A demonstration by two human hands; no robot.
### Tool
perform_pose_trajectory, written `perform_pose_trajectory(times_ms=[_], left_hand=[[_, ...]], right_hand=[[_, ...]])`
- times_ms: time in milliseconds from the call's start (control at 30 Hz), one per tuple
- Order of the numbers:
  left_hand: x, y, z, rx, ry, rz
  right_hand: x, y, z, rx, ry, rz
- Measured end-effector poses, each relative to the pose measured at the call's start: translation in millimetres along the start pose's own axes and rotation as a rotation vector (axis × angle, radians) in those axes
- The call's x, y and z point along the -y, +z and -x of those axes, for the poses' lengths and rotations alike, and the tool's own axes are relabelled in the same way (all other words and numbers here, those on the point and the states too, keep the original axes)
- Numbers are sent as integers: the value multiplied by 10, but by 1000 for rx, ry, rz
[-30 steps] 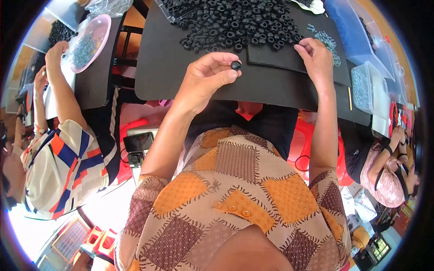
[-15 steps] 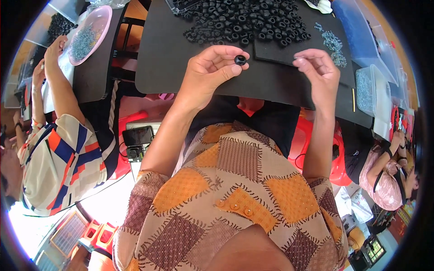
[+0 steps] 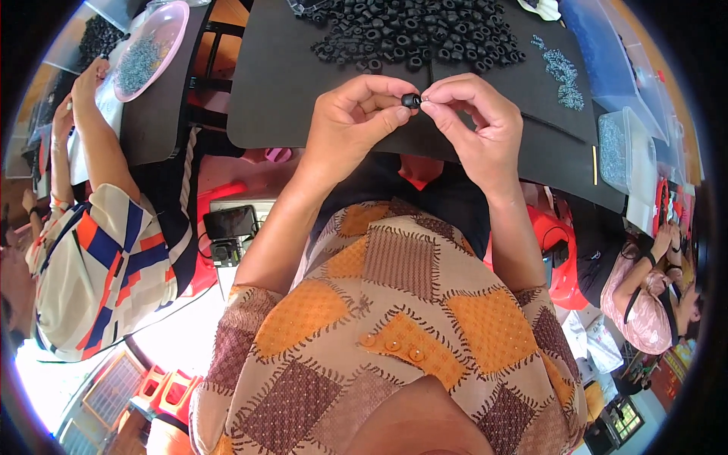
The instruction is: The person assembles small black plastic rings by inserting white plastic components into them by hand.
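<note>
Between the thumb and fingers of my left hand [image 3: 345, 125] is a small round black plastic part [image 3: 410, 100] with an opening. My right hand [image 3: 481, 125] is closed in a pinch right beside it, its fingertips at the part's right-hand side. A tiny pale piece shows at those fingertips, mostly hidden, and its kind is too small to tell. Both hands are above the near edge of the dark table [image 3: 273, 114]. Beyond them lies a big heap of similar black parts [image 3: 425, 34].
Small clear pieces [image 3: 563, 76] lie loose at the table's right, near a clear tub [image 3: 626, 155] of similar pieces and a thin yellowish stick [image 3: 594, 165]. A flat dark board [image 3: 546, 125] rests under my right hand's side. At left, a co-worker's hands [image 3: 91, 80] are beside a pink basin [image 3: 182, 34].
My right hand has moved left from above the board, bringing its pinched fingertips to the black part. The left hand stays in place, the part slightly turned in its grip.
</note>
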State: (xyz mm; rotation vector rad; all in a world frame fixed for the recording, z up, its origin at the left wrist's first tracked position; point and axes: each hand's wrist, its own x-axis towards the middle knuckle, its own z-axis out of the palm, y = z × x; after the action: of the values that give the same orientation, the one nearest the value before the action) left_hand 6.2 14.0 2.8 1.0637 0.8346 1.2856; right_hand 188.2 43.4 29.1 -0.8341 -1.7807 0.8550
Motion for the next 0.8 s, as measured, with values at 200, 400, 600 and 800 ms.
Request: perform_pose_trajectory(times_ms=[200, 400, 600, 800], left_hand=[[0, -13, 28, -22, 11, -24], [1, -104, 87, -59, 6, 5], [-23, -337, 128, -112, -54, 382], [-6, -376, 115, -109, -24, 471]], right_hand=[[56, 106, 34, -34, -111, 181], [59, 91, 8, 15, -128, 198], [-173, -73, -273, -28, -74, 389], [-371, 161, -526, 110, -401, 696]])
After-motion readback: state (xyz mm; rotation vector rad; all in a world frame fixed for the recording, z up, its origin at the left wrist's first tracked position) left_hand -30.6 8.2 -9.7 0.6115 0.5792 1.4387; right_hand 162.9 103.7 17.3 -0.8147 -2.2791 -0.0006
